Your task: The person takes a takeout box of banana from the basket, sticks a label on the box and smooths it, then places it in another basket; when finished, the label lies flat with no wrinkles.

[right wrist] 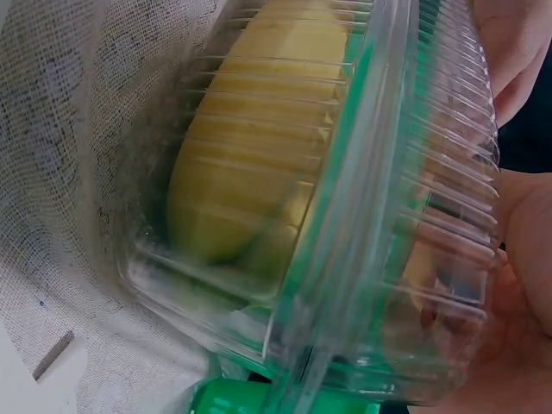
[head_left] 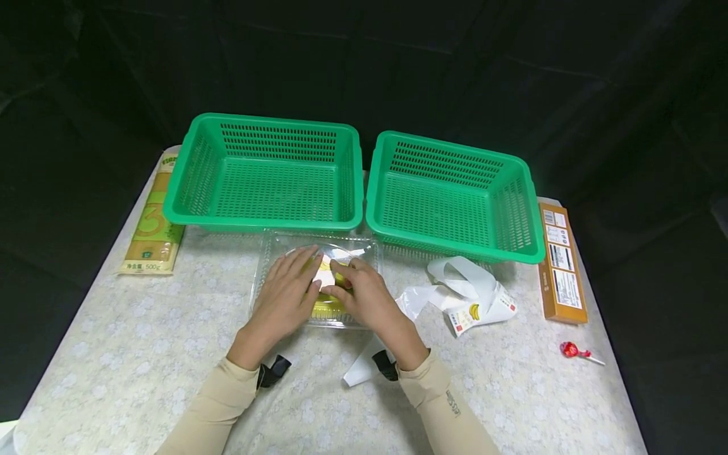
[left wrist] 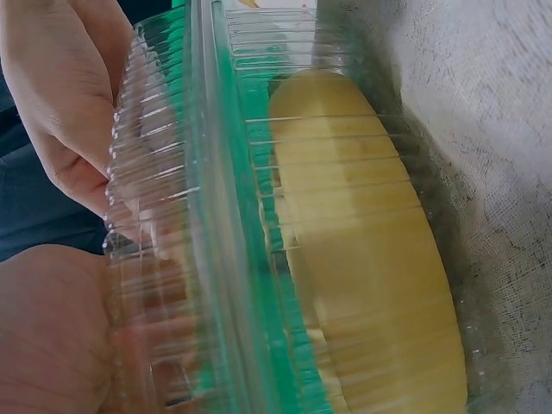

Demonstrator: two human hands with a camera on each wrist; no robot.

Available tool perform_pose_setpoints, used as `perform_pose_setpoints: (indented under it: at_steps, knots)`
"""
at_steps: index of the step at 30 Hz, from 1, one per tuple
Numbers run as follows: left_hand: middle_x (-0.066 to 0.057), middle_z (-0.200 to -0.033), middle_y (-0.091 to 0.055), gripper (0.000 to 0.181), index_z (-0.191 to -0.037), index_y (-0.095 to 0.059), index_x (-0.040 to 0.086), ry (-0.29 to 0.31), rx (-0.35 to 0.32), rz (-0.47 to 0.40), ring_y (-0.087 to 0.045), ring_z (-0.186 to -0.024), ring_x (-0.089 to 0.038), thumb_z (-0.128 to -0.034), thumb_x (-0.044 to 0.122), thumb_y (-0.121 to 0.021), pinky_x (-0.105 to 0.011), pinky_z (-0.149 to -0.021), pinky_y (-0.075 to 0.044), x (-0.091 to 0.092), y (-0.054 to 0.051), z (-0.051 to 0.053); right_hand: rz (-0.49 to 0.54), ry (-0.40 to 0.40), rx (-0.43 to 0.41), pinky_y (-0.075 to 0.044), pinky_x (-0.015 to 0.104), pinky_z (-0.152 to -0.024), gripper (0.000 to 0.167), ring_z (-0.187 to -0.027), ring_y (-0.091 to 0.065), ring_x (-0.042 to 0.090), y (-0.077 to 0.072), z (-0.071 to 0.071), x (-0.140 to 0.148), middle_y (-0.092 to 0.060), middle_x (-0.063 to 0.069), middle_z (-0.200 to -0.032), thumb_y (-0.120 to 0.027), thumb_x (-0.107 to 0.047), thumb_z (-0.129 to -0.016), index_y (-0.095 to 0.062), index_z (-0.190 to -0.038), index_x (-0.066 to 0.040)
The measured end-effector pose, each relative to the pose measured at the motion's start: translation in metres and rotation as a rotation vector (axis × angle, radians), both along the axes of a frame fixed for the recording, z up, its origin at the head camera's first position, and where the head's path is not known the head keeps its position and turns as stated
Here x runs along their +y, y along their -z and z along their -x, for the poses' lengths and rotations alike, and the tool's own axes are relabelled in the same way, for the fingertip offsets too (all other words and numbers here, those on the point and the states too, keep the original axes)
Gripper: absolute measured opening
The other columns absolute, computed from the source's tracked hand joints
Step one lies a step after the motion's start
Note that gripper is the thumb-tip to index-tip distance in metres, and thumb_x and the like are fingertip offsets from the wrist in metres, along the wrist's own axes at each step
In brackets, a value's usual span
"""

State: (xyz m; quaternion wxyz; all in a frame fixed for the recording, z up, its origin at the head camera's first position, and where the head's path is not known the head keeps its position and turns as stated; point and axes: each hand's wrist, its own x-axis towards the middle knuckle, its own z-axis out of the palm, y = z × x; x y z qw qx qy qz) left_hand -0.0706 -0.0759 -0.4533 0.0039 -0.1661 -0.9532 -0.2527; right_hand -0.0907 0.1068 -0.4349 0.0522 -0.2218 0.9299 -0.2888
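A table covered with a pale floral cloth (head_left: 114, 341) stands before black drapes. Along its far side sit two green plastic baskets, the left basket (head_left: 261, 225) and, angled close beside it, the right basket (head_left: 455, 245). A clear plastic box (head_left: 296, 239) lies just in front of the left basket, its lid over its base; whether the rims are latched cannot be told. At the table's left edge is a yellow and green packet (head_left: 150, 221), marked with a large 3, and at the right edge an orange-brown carton (head_left: 560, 262). A white strip (head_left: 480, 284) printed with bananas curls to the right of the box and runs under the right wrist.

Both hands are on the box lid. The left hand (head_left: 290, 291) lies spread over its left half, fingers extended; the right hand (head_left: 364, 294) rests on its right half, fingers slightly bent. Neither is clasped around anything. A yellow banana (left wrist: 362, 241) lies inside the box, below the hands and behind clear ribbed plastic. A red lollipop (head_left: 570, 349) lies near the carton.
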Motion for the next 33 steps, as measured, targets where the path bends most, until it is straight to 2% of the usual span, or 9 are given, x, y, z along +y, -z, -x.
perform_pose_setpoints:
  at_steps: [8,13,15,18,21,23,27,30,33]
  knots:
    - [-0.012,-0.162,-0.038,0.052,-0.152,-0.042,0.006,0.000,0.001,-0.007,-0.032,-0.151,-0.035,-0.1043,0.025,-0.047,-0.057,-0.124,-0.021,0.002,0.000,0.000,0.034,0.012,-0.005,-0.035,0.024,-0.061,0.053,-0.068,-0.041,0.011,0.002,0.000,0.001,-0.052,0.004,-0.077,-0.075,-0.026,-0.090,-0.063,-0.134,0.000]
    - [-0.013,-0.160,-0.041,0.051,-0.150,-0.046,0.005,-0.011,0.015,-0.059,-0.035,-0.149,-0.036,-0.1023,0.024,-0.052,-0.057,-0.124,-0.021,0.001,0.001,0.001,0.099,0.029,0.042,-0.038,0.022,-0.060,0.045,-0.067,-0.043,0.009,0.008,-0.004,0.003,-0.055,0.004,-0.078,-0.075,-0.024,-0.089,-0.069,-0.126,0.000]
    - [-0.013,-0.158,-0.043,0.049,-0.147,-0.050,0.006,-0.026,0.014,-0.115,-0.037,-0.148,-0.036,-0.1014,0.023,-0.055,-0.058,-0.123,-0.022,0.000,0.000,0.001,0.143,0.038,0.073,-0.039,0.021,-0.059,0.037,-0.067,-0.044,0.009,0.011,-0.006,0.004,-0.056,0.004,-0.078,-0.075,-0.023,-0.089,-0.073,-0.119,-0.001]
    - [-0.014,-0.155,-0.047,0.043,-0.142,-0.057,0.007,-0.082,-0.001,-0.268,-0.041,-0.145,-0.039,-0.1007,0.019,-0.057,-0.061,-0.119,-0.029,-0.004,-0.003,0.000,0.232,0.071,0.118,-0.042,0.021,-0.060,0.024,-0.068,-0.048,0.010,0.016,-0.009,0.005,-0.059,0.003,-0.080,-0.073,-0.022,-0.091,-0.077,-0.108,-0.004]
    - [-0.017,-0.149,-0.052,0.035,-0.134,-0.064,0.006,-0.178,0.001,-0.432,-0.045,-0.141,-0.039,-0.1001,0.014,-0.058,-0.062,-0.115,-0.035,-0.011,-0.007,-0.002,0.329,0.142,0.164,-0.051,0.026,-0.068,0.018,-0.076,-0.057,0.013,0.019,-0.013,0.008,-0.064,0.004,-0.085,-0.071,-0.022,-0.094,-0.079,-0.099,-0.006]
    - [-0.017,-0.147,-0.054,0.033,-0.130,-0.066,0.005,-0.251,0.015,-0.495,-0.045,-0.141,-0.038,-0.0993,0.012,-0.059,-0.060,-0.115,-0.035,-0.017,-0.009,-0.004,0.374,0.214,0.201,-0.054,0.032,-0.078,0.020,-0.087,-0.062,0.018,0.021,-0.015,0.011,-0.068,0.006,-0.091,-0.070,-0.023,-0.095,-0.079,-0.097,-0.005]
    - [-0.019,-0.148,-0.052,0.032,-0.129,-0.067,0.002,-0.366,0.020,-0.525,-0.042,-0.142,-0.040,-0.0978,0.007,-0.058,-0.062,-0.116,-0.032,-0.032,-0.002,-0.006,0.381,0.342,0.241,-0.049,0.048,-0.098,0.026,-0.114,-0.060,0.029,0.025,-0.017,0.021,-0.068,0.014,-0.118,-0.069,-0.024,-0.096,-0.076,-0.109,-0.002]
    - [-0.020,-0.151,-0.048,0.035,-0.131,-0.065,0.003,-0.386,-0.012,-0.530,-0.039,-0.144,-0.042,-0.0979,0.004,-0.055,-0.065,-0.115,-0.031,-0.040,0.010,-0.010,0.353,0.391,0.177,-0.042,0.057,-0.107,0.038,-0.132,-0.050,0.035,0.029,-0.017,0.029,-0.056,0.018,-0.141,-0.068,-0.024,-0.097,-0.067,-0.129,-0.005]
    - [-0.019,-0.154,-0.045,0.036,-0.134,-0.063,0.006,-0.376,-0.035,-0.543,-0.036,-0.147,-0.041,-0.0997,0.004,-0.051,-0.066,-0.116,-0.030,-0.043,0.019,-0.012,0.345,0.416,0.076,-0.040,0.060,-0.112,0.049,-0.141,-0.044,0.036,0.032,-0.016,0.032,-0.046,0.018,-0.151,-0.064,-0.026,-0.099,-0.055,-0.144,-0.011]
